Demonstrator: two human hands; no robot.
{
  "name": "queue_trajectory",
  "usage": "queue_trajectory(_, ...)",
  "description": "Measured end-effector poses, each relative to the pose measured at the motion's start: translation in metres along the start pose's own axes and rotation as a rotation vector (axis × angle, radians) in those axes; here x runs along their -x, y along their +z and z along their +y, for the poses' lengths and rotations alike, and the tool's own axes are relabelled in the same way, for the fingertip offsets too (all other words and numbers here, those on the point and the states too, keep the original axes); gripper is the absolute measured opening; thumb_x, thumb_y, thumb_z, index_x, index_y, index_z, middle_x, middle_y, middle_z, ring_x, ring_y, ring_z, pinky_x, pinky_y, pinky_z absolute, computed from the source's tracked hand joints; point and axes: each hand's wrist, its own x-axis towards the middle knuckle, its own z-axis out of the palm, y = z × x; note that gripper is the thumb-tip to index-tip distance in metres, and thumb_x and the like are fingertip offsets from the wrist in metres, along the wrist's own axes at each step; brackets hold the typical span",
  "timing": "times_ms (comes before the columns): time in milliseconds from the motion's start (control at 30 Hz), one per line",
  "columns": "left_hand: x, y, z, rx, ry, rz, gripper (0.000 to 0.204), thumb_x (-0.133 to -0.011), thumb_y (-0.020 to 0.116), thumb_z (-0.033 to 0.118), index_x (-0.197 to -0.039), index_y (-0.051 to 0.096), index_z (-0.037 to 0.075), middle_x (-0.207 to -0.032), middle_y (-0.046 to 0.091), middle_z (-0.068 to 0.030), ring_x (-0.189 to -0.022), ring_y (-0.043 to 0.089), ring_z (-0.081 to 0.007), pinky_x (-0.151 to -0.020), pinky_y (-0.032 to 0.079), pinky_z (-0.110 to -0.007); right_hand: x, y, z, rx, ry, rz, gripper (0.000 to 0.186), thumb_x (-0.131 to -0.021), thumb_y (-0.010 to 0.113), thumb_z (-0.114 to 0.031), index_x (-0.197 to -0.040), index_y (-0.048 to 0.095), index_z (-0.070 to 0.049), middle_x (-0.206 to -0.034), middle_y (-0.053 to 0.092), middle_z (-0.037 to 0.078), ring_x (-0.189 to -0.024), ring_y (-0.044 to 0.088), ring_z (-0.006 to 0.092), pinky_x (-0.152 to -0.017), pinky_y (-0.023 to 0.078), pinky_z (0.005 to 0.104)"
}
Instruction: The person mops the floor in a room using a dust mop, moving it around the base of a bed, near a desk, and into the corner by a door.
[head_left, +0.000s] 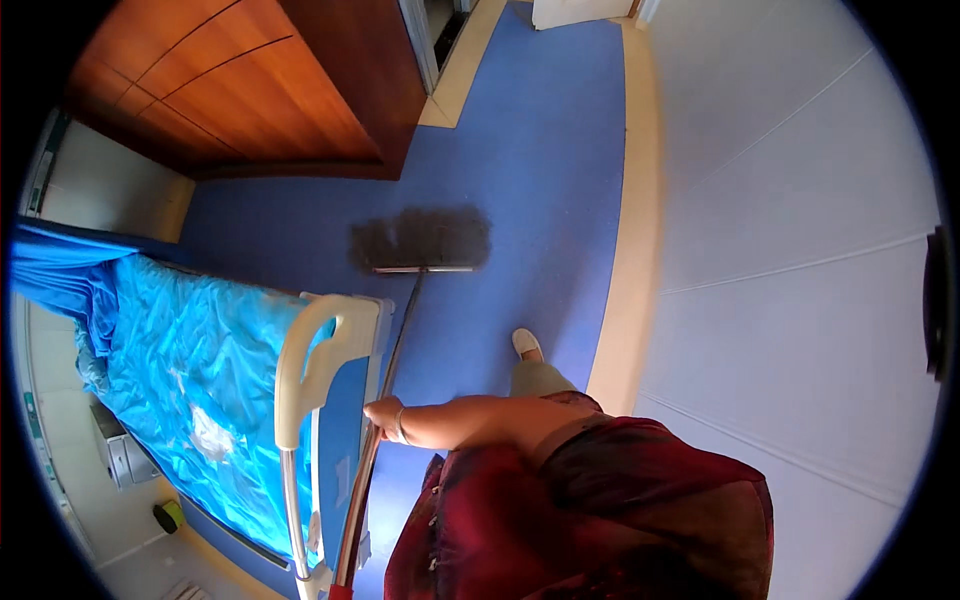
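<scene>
A wide flat mop has a dark grey, fringed head (425,238) spread on the blue floor, below a thin metal bar. Its long metal pole (402,335) slants back toward me along the foot of a bed and ends in a red part at the lower edge. Fingers closed around the pole, my right hand (383,415) reaches across from the right, with a bracelet at the wrist. My left hand is out of the picture. Close beside the pole and the right hand stands the bed's cream footboard (310,365).
The bed's mattress (200,350) is covered in shiny blue plastic. A brown wooden cabinet (240,80) stands ahead on the left, next to a doorway. Blue floor (540,130) runs ahead along a pale wall (770,250) on the right. One white shoe (526,343) shows on the floor.
</scene>
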Motion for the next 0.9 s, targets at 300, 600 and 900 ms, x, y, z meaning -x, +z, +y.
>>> queue_trajectory(300,-0.040,-0.051,0.058,0.032,0.209,0.128,0.035,-0.067,0.051,0.029,-0.100,0.046,0.020,-0.058,0.052,-0.0123,-0.050,0.050,-0.0290,-0.043,0.039,-0.037,0.007,-0.067,-0.084,-0.174,-0.065,-0.001,0.010,-0.065,0.046,-0.005,-0.072,0.046,0.001,-0.060,0.045,0.010,-0.051,0.045,0.0204,-0.039,0.034,0.0321)
queue_trajectory(600,-0.139,-0.103,0.155,-0.226,0.627,0.147,0.039,-0.053,0.063,0.022,-0.088,0.049,0.014,-0.050,0.048,-0.0077,-0.046,0.050,-0.0225,-0.040,0.037,-0.032,-0.008,-0.242,-0.146,-0.762,-0.357,-0.090,0.009,-0.067,0.045,-0.009,-0.064,0.042,-0.001,-0.056,0.043,0.009,-0.054,0.046,0.0199,-0.042,0.038,0.0351)
queue_trajectory(900,-0.206,-0.122,0.238,-0.172,0.921,0.596,0.033,-0.054,0.062,0.026,-0.082,0.050,0.013,-0.047,0.043,-0.0019,-0.042,0.045,-0.0146,-0.037,0.035,-0.025,-0.029,-0.364,-0.198,-0.958,-0.356,0.102,0.012,-0.066,0.043,-0.015,-0.063,0.043,-0.004,-0.061,0.045,0.010,-0.052,0.042,0.0207,-0.048,0.038,0.0369)
